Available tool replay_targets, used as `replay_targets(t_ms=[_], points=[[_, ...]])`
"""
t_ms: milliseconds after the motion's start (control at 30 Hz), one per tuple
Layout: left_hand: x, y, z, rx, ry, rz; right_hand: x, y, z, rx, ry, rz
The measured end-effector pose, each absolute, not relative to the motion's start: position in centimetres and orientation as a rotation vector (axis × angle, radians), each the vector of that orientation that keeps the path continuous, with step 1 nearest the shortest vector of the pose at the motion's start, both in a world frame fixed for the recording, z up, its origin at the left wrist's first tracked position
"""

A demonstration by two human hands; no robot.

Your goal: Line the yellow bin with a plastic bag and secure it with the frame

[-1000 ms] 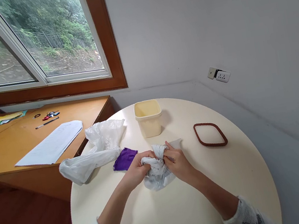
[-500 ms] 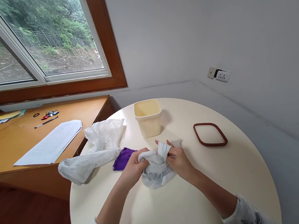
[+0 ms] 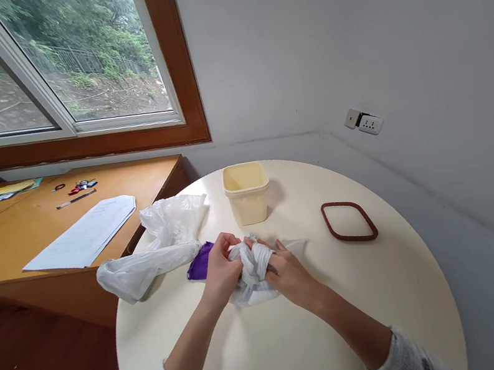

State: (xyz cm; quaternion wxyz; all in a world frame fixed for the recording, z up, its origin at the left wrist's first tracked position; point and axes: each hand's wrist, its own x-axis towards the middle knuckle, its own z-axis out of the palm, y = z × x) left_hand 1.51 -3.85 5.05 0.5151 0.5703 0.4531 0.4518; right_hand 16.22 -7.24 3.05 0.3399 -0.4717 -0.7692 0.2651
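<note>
Between my hands is a bunched, twisted white plastic bag [image 3: 252,269] above the middle of the round table. My left hand [image 3: 223,268] grips its left side with thumb and fingers closed. On the other side my right hand [image 3: 290,272] pinches a gathered fold of the same bag, its fingertips partly hidden in the plastic. A piece of purple cloth [image 3: 200,263] lies just left of my left hand, partly covered by it. Beyond the bag stands an upright cream plastic container [image 3: 249,206] with no lid on it.
Two more crumpled plastic bags, one spread [image 3: 174,217] and one elongated [image 3: 141,271], lie at the table's left. A brown rounded-square ring [image 3: 351,238] rests on the right of the white table [image 3: 276,357]. Paper sheets [image 3: 85,234] and scissors [image 3: 83,186] are on the wooden desk.
My hands have drawn closer together, and the bag is bunched tighter between them. The left fingers have risen to the top of the bag.
</note>
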Motion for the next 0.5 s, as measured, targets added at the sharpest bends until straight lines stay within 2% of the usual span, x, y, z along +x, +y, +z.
replay_targets(t_ms=[233,367,500], points=[[0.6,-4.3,6.2,1.527,0.813,0.774,16.0,-7.3,3.1,-1.257,-1.855,0.623],[0.0,-4.2,6.6,1.588,0.737,0.748,16.3,-7.0,2.9,-1.296,-1.723,0.458],[-0.1,-3.9,6.4,1.733,0.885,0.832,16.5,-6.8,2.5,-1.332,-1.656,0.354]])
